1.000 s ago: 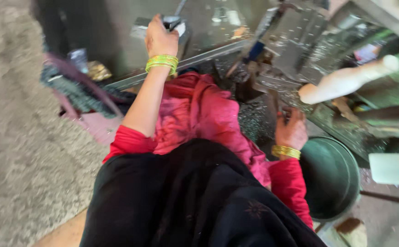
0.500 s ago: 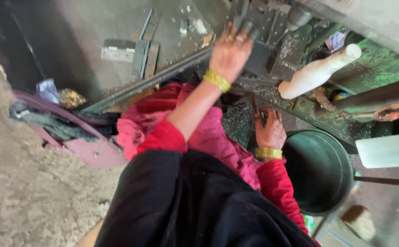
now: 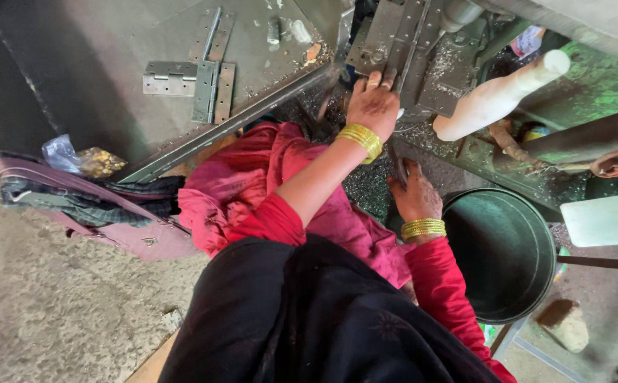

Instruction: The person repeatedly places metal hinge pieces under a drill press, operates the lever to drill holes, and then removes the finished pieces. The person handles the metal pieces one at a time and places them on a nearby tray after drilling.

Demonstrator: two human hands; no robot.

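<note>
Gripping a metal hinge plate [image 3: 387, 42], left hand [image 3: 374, 106]; right hand [image 3: 414, 195] grip unclear.

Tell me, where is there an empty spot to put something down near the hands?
The grey metal sheet is bare left of the hinges. The concrete floor below the bag is open too. Around the left hand and right hand it is crowded: machine plates, metal shavings, the dark bucket.
</note>
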